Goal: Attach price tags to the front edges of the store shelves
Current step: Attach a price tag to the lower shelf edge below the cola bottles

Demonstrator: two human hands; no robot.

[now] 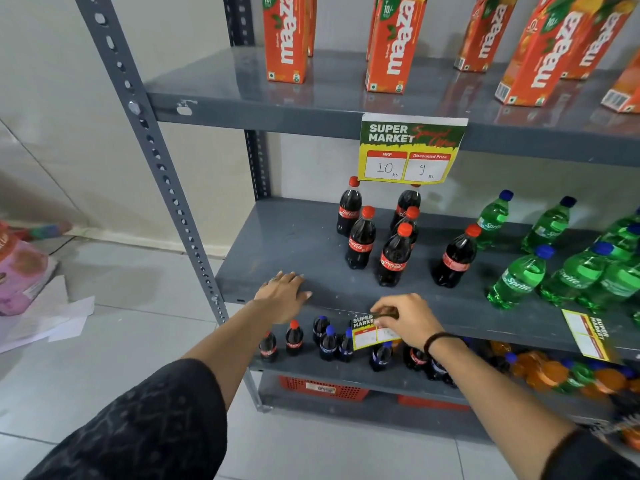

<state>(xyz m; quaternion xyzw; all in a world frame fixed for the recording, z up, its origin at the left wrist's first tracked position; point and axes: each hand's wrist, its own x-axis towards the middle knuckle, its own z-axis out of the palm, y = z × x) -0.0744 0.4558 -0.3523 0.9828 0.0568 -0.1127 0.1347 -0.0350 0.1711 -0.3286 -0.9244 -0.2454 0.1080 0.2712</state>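
Shelving (pixel 294 244) fills the view, cola bottles (pixel 393 259) at its centre. Left hand (pixel 282 296) lies flat, fingers spread, on the middle shelf's front edge. At its 4 o'clock, right hand (pixel 405 318) pinches a tag (pixel 367 332) against that edge.

Small shop, grey metal shelving (pixel 346 109), Coca-Cola bottles (pixel 394 258), Maaza cartons (pixel 285 39), "Super Market" price tag (pixel 410 148)

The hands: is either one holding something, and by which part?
The right hand pinches a price tag by its top edge against the shelf front. The left hand holds nothing.
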